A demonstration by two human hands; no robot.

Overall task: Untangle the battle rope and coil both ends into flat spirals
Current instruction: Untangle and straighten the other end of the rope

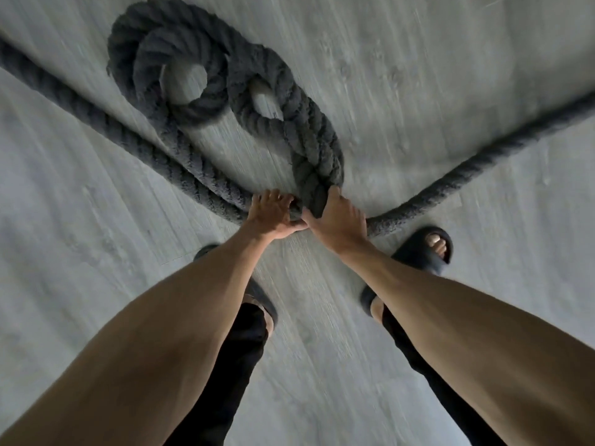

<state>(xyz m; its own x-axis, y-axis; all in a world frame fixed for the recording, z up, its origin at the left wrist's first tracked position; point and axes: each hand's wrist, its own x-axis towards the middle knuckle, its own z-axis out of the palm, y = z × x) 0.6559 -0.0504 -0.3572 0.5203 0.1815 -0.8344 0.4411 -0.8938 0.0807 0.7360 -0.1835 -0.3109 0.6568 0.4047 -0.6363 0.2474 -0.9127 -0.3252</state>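
Just ahead of the sandals (415,252), both hands are on the battle rope (309,169). The left hand (273,214) curls over a low strand and the right hand (338,220) grips the twisted bend. At 12 o'clock, tangled loops (225,59) lie on the floor (450,91). This looks like the untangling step; next, probably draw the bend clear.

You've just got the one head cam here, wide-angle, looking almost straight down at the floor (450,75). It's close enough that your forearms (145,349) fill the bottom corners. The rope (309,156) sits mid-frame, and the edges are a bit smeared.
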